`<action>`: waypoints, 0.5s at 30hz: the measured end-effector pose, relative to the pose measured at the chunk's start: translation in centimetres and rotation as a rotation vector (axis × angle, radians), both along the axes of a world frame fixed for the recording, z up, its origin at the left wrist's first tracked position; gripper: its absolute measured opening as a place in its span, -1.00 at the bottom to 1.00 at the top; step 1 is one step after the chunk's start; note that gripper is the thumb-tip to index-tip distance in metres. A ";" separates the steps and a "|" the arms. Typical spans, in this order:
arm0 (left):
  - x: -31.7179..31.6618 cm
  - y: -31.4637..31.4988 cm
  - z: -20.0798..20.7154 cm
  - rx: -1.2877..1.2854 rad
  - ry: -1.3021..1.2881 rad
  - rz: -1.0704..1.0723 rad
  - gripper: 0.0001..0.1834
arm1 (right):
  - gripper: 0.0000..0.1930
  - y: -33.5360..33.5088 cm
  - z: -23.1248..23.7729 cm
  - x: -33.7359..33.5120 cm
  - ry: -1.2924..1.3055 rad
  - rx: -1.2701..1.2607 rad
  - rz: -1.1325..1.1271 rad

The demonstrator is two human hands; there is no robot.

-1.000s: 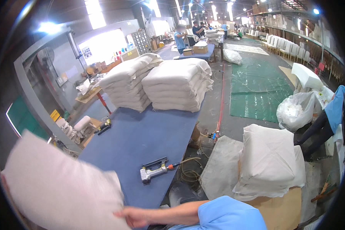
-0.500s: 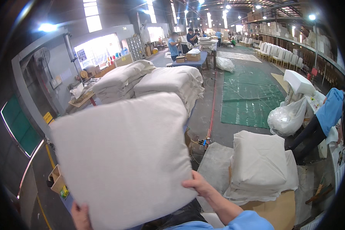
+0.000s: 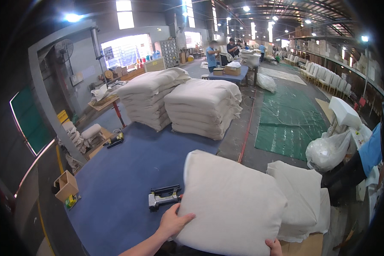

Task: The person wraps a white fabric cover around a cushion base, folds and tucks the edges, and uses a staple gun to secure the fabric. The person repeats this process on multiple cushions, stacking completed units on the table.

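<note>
A square, off-white cloth-covered chair seat cushion [image 3: 230, 205] is held tilted between my two hands. My left hand [image 3: 175, 222] grips its left edge, thumb on the top face and fingers out of sight beneath. At the lower right corner my right hand [image 3: 274, 246] pinches the edge, with only the fingertips showing. A pneumatic staple gun [image 3: 164, 198] lies on the blue table [image 3: 119, 187] just left of the cushion. Behind the held cushion, to its right, stands a low pile of similar cushions [image 3: 298, 192], partly covered by it.
Two tall stacks of cushions, a left one [image 3: 145, 100] and a right one [image 3: 202, 109], fill the table's far end. Another staple gun [image 3: 115, 140] and a wooden box [image 3: 66, 186] sit at the left edge. A co-worker's blue sleeve [image 3: 371, 145] and a plastic bag [image 3: 328, 149] are at right.
The cushion has swung from the left over to the right, toward the low pile, and my hands have moved with it. The blue table and staple gun have come into view.
</note>
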State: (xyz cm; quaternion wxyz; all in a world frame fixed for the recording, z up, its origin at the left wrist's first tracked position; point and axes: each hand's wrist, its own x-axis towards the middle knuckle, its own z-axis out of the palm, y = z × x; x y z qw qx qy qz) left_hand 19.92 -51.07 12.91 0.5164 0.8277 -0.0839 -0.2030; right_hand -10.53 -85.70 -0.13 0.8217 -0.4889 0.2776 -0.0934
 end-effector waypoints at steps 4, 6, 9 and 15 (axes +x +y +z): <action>4.2 -3.9 3.3 0.079 -0.237 -0.095 -0.14 | -0.12 -1.8 -0.1 2.5 -0.023 0.020 -0.173; 6.6 -5.8 9.9 -0.037 -0.337 -0.176 -0.14 | -0.13 -2.9 0.4 5.3 -0.123 -0.001 -0.239; 12.2 -5.2 16.9 -0.351 -0.741 -0.206 -0.21 | -0.19 -5.2 5.1 16.3 -0.459 -0.014 -0.234; 13.4 1.0 23.3 -0.743 -0.849 0.210 -0.54 | -0.39 -8.8 19.5 40.8 -0.746 0.158 -0.024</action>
